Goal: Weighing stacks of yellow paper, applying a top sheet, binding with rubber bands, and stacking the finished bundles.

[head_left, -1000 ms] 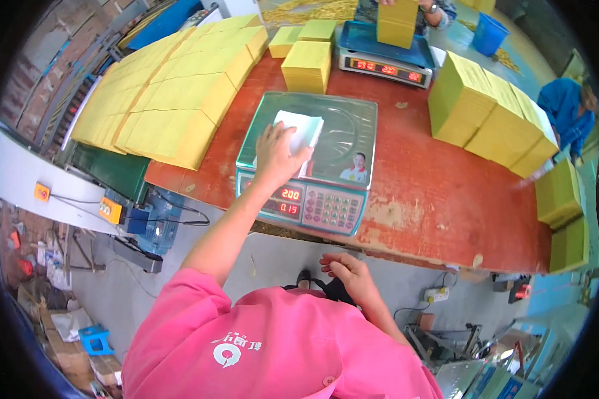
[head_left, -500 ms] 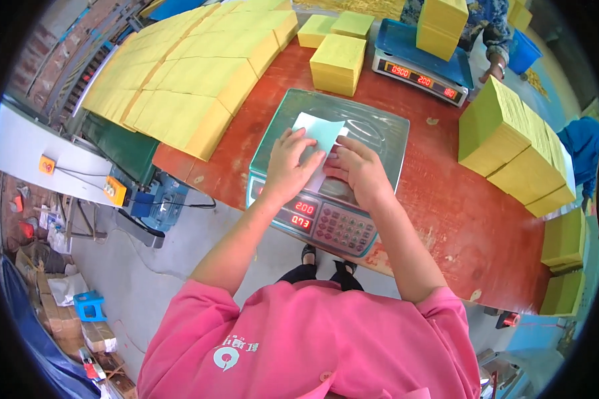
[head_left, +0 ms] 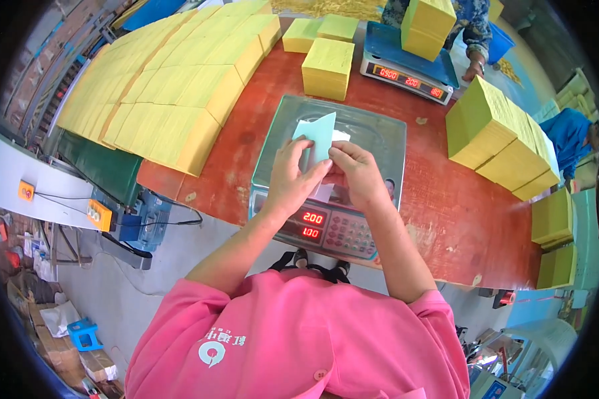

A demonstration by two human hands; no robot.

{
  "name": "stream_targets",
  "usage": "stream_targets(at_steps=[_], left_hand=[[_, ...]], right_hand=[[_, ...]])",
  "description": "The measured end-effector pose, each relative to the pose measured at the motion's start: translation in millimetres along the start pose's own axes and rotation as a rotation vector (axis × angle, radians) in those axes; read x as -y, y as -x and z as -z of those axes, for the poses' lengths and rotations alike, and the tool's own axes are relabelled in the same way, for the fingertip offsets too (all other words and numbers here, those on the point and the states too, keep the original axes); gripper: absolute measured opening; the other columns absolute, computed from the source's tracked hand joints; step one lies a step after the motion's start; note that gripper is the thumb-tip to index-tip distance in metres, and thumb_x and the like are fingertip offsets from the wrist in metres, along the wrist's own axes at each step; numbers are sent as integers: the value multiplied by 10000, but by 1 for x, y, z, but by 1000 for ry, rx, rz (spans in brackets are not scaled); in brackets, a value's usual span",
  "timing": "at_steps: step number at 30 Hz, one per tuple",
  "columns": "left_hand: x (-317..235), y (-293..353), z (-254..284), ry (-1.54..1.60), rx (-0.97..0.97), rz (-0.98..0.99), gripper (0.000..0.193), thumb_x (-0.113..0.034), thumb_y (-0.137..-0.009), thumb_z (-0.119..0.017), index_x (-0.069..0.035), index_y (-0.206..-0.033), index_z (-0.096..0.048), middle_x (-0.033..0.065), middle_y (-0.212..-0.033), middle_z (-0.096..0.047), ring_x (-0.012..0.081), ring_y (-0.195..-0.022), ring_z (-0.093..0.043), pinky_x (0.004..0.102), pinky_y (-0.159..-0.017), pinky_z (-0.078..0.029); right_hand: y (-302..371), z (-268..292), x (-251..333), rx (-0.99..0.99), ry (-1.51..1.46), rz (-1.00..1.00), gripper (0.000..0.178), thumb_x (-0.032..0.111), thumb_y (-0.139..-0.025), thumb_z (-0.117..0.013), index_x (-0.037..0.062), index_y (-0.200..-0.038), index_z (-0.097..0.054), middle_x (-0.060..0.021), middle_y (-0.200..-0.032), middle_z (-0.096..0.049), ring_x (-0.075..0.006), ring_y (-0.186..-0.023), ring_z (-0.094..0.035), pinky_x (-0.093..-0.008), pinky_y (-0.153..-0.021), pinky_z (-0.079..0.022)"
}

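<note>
Paper, long axis approx. fwd

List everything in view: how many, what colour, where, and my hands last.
table: one, red, centre
near scale: one, teal and grey, table's near edge
papers: uncounted, pale green and white, over near scale
far scale: one, blue and white, table's far side
far stack: one, yellow, on far scale
left stacks: many, yellow, table's left
middle stacks: three, yellow, behind near scale
right stacks: several, yellow, table's right
corner stacks: two, yellow, table's right end
bucket: one, blue, beyond table
stool: one, blue, lower-left floor
switch boxes: two, orange, left
co-workers: two, camouflage and blue, far and right
shirt: one, pink, bottom
left hand: one, bare, holding papers
right hand: one, bare, at papers' right edge
</note>
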State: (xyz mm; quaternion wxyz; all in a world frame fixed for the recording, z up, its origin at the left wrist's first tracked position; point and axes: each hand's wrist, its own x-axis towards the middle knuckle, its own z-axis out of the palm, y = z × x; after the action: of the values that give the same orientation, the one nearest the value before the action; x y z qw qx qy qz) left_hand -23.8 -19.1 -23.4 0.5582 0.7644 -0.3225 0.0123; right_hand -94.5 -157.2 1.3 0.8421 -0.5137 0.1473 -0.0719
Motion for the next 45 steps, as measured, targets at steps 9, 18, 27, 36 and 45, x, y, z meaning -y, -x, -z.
stream_targets(at_steps=[9,18,27,36,45], left_hand=[[4,2,11,307,75,149,451,-282,-883,-693,11,-1202,-569,154,-1293,-537,251,-1215,-493,360,-1030,-374],[16,7,12,352,53,166,282,-196,-941,-622,14,-1129,-615,113,-1263,-573,161,-1175,-512,307,-1013,-392],[12,10,10,313,-37,225,124,-59,-953,-540,-5,-1012,-635,-28,-897,-597,28,-786,-508,199,-694,-425],[5,9,14,253,-26,128,152,-80,-914,-618,-18,-1049,-650,30,-886,-617,81,-834,-562,252,-751,-464],[-5,7,19,354,49,271,164,-178,-905,-691,-37,-960,-628,0,-905,-588,73,-863,-530,232,-759,-441]], right_hand=[[-3,-2,-9,17,20,22,309,167,-977,-560,-62,-1183,-578,-106,-951,-661,-180,-811,-666,-305,-708,-565],[0,-2,-10,-8,35,21,294,149,-977,-550,-68,-1171,-585,-110,-951,-664,-176,-814,-662,-305,-712,-560],[3,-10,-14,-121,426,184,237,101,-960,-554,-49,-1118,-647,-110,-943,-689,-137,-775,-665,-290,-664,-566],[4,-13,-20,-103,380,209,252,57,-933,-589,-31,-1167,-621,-99,-961,-683,-140,-819,-669,-282,-697,-572],[6,-12,-20,-93,413,202,262,51,-921,-596,-44,-1164,-618,-108,-969,-681,-140,-838,-664,-288,-723,-568]])
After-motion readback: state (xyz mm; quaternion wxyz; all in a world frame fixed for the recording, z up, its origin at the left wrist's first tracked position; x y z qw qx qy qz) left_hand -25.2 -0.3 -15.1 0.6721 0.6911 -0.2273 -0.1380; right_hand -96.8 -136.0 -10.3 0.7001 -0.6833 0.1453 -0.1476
